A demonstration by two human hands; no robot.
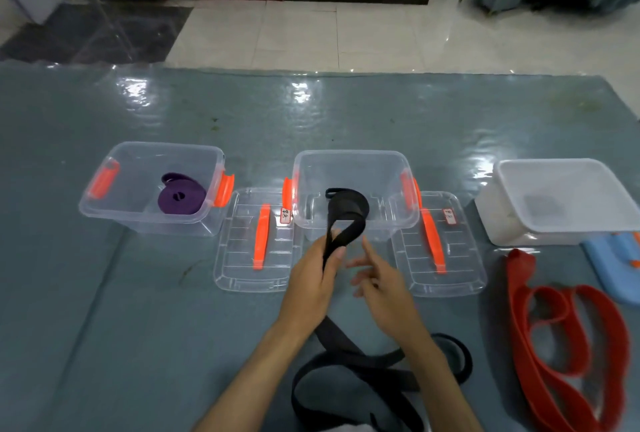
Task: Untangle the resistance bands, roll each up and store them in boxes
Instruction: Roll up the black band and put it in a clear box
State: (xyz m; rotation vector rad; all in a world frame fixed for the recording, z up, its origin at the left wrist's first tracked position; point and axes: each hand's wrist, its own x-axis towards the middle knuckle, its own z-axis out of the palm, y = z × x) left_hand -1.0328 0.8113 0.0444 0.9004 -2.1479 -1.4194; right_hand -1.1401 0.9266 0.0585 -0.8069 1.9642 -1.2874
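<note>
Left hand (313,284) grips flat black resistance band (343,227), looped end up.
Right hand (384,288) just beside it, fingers loose, empty; band's slack trails under both wrists.

- We see three boxes along the bench's middle: left box (149,185) holding a rolled band (180,196), centre box (353,185), right box (561,203).
- Two lids (256,241) (440,244) lie just before them.
- A loose band (568,338) lies at the right edge; another band (363,369) lies at the near edge.
</note>
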